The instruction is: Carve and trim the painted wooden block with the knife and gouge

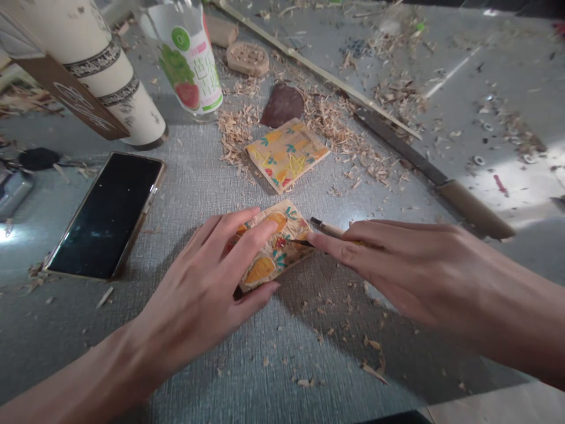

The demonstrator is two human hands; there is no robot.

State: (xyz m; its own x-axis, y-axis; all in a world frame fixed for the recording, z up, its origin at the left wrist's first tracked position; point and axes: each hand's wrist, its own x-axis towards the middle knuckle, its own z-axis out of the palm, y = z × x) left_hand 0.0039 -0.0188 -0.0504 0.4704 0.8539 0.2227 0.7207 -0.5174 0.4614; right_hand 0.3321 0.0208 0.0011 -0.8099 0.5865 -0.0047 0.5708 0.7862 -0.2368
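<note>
A small wooden block [291, 215], painted with orange fruit shapes and green leaves and partly carved, lies on the table under my left hand [216, 259]. The fingers of that hand press on its top and left side, with the thumb along its near edge. My right hand [397, 259] is closed around a carving knife [302, 242], whose dark narrow blade meets the block's right part. Most of its handle is hidden by the fingers. A slim light stick with a dark tip [326, 227] shows just beyond the index finger; whether the hand holds it too is unclear.
A second painted wooden piece [289, 154] and a dark brown scrap [282, 105] lie beyond, among wood shavings [339, 129]. At left are a phone [108, 215], a paper cup [119, 82] and a clear cup [189, 65]. A long knife [397, 144] lies at right.
</note>
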